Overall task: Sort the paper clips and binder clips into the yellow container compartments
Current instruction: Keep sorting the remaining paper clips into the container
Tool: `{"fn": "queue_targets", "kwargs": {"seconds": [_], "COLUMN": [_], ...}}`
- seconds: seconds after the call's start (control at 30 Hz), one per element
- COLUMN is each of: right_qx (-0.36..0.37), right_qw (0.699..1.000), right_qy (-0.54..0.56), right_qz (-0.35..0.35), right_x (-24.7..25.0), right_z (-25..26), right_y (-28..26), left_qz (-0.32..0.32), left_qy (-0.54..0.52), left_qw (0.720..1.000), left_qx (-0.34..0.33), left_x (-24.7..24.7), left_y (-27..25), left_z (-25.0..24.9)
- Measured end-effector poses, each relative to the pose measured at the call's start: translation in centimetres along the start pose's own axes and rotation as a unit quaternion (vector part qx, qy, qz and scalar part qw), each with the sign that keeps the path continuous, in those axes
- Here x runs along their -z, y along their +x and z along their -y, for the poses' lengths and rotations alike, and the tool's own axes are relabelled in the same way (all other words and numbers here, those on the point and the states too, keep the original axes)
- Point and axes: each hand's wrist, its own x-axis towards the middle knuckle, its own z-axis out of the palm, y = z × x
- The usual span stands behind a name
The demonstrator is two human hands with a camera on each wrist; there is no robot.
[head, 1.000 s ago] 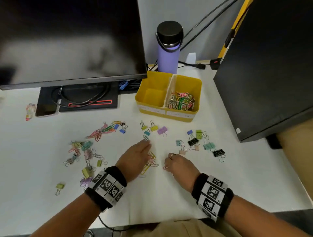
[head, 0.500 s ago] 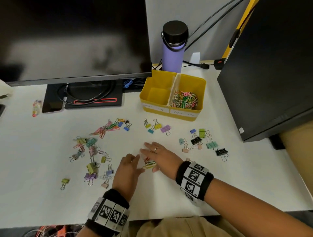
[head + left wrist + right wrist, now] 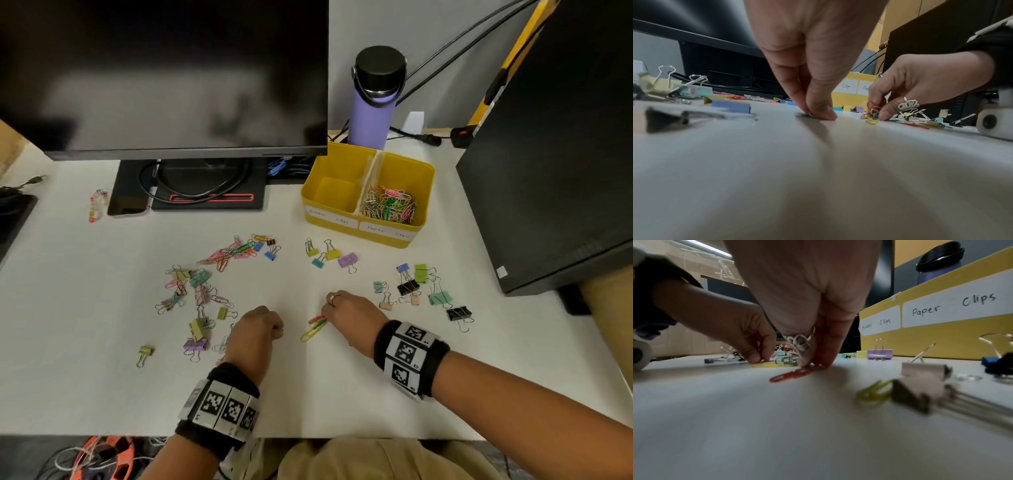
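Hands (image 3: 352, 317) parted; right now pinching paper clips (image 3: 313, 327)

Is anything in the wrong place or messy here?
Yes: clips lie scattered loose over the table. In the yellow container, the compartment labelled "Paper Clips" is well filled, but the one labelled "Binder Clips" looks empty.
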Motion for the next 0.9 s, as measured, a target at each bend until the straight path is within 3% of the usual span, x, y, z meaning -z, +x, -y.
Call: {"fn": "queue_targets", "kwargs": {"seconds": [0.13,0.23,0.33,0.43,0.5,0.57,0.6,0.63,0.7,0.73,0.77,0.8,0.83,0.9], "right_qx": [0.000,-0.044,-0.104,-0.113,-0.101,-0.075,-0.073,-0.076,-0.090,-0.105,-0.132,-0.165,-0.198,-0.244], "right_qw": [0.997,0.976,0.890,0.770,0.705,0.628,0.590,0.556,0.513,0.505,0.511,0.536,0.587,0.742], "right_qy": [0.065,0.204,0.428,0.624,0.701,0.774,0.804,0.827,0.853,0.855,0.848,0.825,0.780,0.613], "right_qz": [-0.032,-0.069,-0.117,-0.070,-0.042,-0.022,-0.020,-0.025,-0.037,-0.047,-0.058,-0.070,-0.085,-0.115], "right_x": [-0.8,-0.8,-0.3,0.5,1.0,1.1,1.0,1.0,1.1,1.2,1.4,1.4,1.3,0.7], "right_z": [-1.2,-2.4,-3.5,-4.2,-4.4,-4.4,-4.4,-4.3,-4.0,-3.8,-3.6,-3.6,-3.5,-3.5], "right_y": [0.9,0.6,-0.7,-2.2,-3.1,-3.7,-3.8,-3.7,-3.5,-3.4,-3.3,-3.2,-3.1,-3.2], "left_qz": [0.007,0.037,0.036,0.020,0.019,0.061,0.095,0.130,0.172,0.176,0.176,0.174,0.164,0.117], "left_qy": [0.045,0.048,0.041,-0.026,-0.139,-0.304,-0.412,-0.516,-0.656,-0.692,-0.707,-0.700,-0.654,-0.432], "left_qw": [0.999,0.998,0.998,0.999,0.990,0.949,0.902,0.837,0.710,0.666,0.644,0.649,0.699,0.878], "left_qx": [0.009,0.001,0.006,0.013,0.021,0.054,0.087,0.126,0.191,0.214,0.233,0.244,0.238,0.169], "left_x": [0.3,0.0,0.0,0.4,0.9,1.6,1.9,2.1,2.5,2.6,2.6,2.5,2.3,1.8], "left_y": [0.6,0.6,0.4,0.5,0.6,0.8,0.8,0.9,1.3,1.5,1.7,1.9,2.0,2.2], "left_z": [0.0,-0.5,-0.8,-1.1,-1.6,-2.4,-2.7,-3.0,-3.5,-3.6,-3.7,-3.8,-3.9,-4.1]}}
